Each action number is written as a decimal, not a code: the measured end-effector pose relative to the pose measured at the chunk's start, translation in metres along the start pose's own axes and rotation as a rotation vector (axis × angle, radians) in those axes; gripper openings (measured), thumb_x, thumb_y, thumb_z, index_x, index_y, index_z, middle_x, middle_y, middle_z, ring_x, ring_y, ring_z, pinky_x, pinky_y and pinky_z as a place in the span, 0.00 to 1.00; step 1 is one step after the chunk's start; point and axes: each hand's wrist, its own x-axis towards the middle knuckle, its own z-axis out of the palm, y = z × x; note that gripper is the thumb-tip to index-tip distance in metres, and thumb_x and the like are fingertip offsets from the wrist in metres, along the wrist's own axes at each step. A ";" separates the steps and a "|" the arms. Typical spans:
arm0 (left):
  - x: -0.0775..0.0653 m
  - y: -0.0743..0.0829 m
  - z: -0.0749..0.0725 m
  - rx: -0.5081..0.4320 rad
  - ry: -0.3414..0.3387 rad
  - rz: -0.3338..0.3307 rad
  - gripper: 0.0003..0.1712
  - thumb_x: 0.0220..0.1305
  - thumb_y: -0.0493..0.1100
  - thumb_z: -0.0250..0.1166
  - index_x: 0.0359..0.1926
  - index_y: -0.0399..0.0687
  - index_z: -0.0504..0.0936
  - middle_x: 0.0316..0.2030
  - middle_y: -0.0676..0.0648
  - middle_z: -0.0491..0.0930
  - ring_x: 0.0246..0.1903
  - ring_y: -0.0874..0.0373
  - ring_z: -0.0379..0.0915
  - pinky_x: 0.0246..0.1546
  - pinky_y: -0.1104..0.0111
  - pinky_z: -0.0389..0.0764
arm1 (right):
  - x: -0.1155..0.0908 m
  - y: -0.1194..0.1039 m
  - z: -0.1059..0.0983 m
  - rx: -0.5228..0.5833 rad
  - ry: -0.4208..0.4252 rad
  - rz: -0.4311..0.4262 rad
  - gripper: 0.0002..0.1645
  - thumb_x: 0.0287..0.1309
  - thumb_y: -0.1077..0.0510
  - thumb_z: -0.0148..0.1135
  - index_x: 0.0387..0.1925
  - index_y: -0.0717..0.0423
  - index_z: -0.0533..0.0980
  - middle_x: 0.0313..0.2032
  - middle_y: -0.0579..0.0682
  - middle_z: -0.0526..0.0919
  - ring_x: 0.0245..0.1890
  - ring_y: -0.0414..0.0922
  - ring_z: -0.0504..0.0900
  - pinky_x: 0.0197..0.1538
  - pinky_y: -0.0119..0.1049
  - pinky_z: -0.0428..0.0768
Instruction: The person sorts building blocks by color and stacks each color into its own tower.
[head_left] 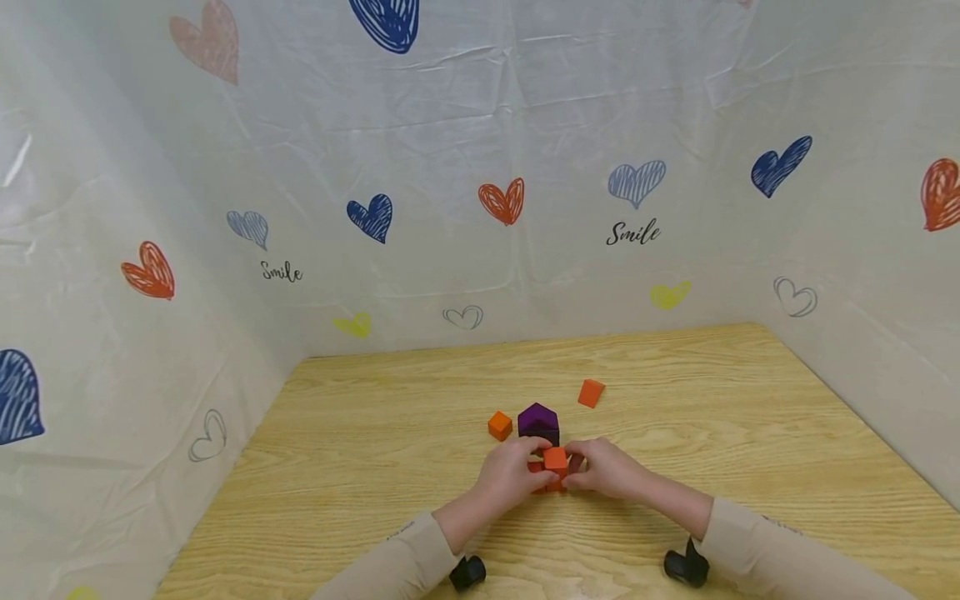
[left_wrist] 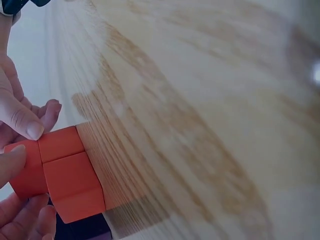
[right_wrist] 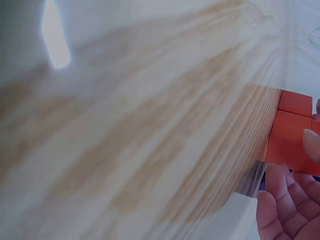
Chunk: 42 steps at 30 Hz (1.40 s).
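Observation:
Near the front of the wooden table, my left hand [head_left: 510,471] pinches an orange-red cube [head_left: 555,458] between thumb and fingers. That cube sits against the top of two joined red-orange blocks, the larger one [left_wrist: 75,185] beside the smaller one [left_wrist: 61,144]. My right hand [head_left: 611,469] is at the right side of the stack. Its thumb [left_wrist: 25,120] touches the blocks near the joint, while a fingertip stands apart from them. In the right wrist view, the fingers [right_wrist: 287,200] lie loosely bent beside the larger block [right_wrist: 289,140]. A dark purple block [head_left: 537,419] stands just behind the stack.
An orange cube [head_left: 500,426] lies left of the purple block, and an orange-red block [head_left: 591,392] lies farther back to the right. White sheets [head_left: 420,275] printed with hearts rise around the wooden tabletop [head_left: 360,450]. Black wrist devices [head_left: 686,567] sit by both sleeves.

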 end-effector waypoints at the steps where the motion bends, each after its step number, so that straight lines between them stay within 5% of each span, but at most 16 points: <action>1: 0.000 -0.001 0.001 -0.013 -0.001 -0.003 0.21 0.50 0.49 0.70 0.46 0.46 0.80 0.40 0.50 0.81 0.37 0.59 0.77 0.34 0.74 0.75 | 0.000 0.000 0.000 0.010 -0.001 0.005 0.14 0.48 0.58 0.67 0.37 0.60 0.77 0.26 0.44 0.80 0.23 0.32 0.71 0.27 0.26 0.71; 6: 0.001 -0.005 0.002 -0.071 -0.016 -0.024 0.23 0.49 0.49 0.70 0.47 0.46 0.80 0.39 0.51 0.82 0.35 0.61 0.76 0.31 0.75 0.74 | 0.000 0.004 0.002 0.128 -0.008 0.056 0.18 0.48 0.58 0.68 0.41 0.63 0.76 0.27 0.46 0.79 0.23 0.34 0.73 0.26 0.28 0.73; 16: 0.003 -0.014 0.004 -0.064 0.002 0.008 0.22 0.47 0.51 0.71 0.44 0.48 0.82 0.35 0.55 0.83 0.34 0.65 0.75 0.49 0.64 0.70 | -0.002 0.011 0.008 0.266 0.033 0.062 0.20 0.47 0.59 0.68 0.42 0.64 0.75 0.27 0.48 0.78 0.19 0.35 0.73 0.24 0.29 0.75; 27: 0.004 -0.017 0.004 -0.091 -0.015 0.004 0.21 0.46 0.51 0.72 0.41 0.48 0.83 0.33 0.56 0.82 0.28 0.66 0.67 0.34 0.73 0.67 | -0.003 0.012 0.010 0.272 0.057 0.053 0.18 0.47 0.59 0.69 0.39 0.64 0.75 0.29 0.50 0.79 0.24 0.34 0.74 0.26 0.28 0.74; 35: 0.004 -0.015 0.001 -0.135 -0.046 -0.016 0.20 0.47 0.50 0.71 0.41 0.48 0.83 0.34 0.56 0.82 0.32 0.64 0.71 0.45 0.66 0.68 | -0.004 0.011 0.010 0.284 0.051 0.040 0.18 0.47 0.59 0.69 0.39 0.66 0.76 0.29 0.51 0.80 0.25 0.34 0.75 0.29 0.28 0.75; 42: -0.001 -0.023 -0.004 -0.214 -0.047 -0.081 0.22 0.48 0.53 0.71 0.45 0.51 0.82 0.38 0.56 0.81 0.38 0.61 0.72 0.40 0.68 0.73 | -0.003 0.010 0.009 0.283 0.053 0.046 0.18 0.46 0.60 0.69 0.39 0.65 0.76 0.29 0.50 0.79 0.25 0.34 0.75 0.29 0.27 0.74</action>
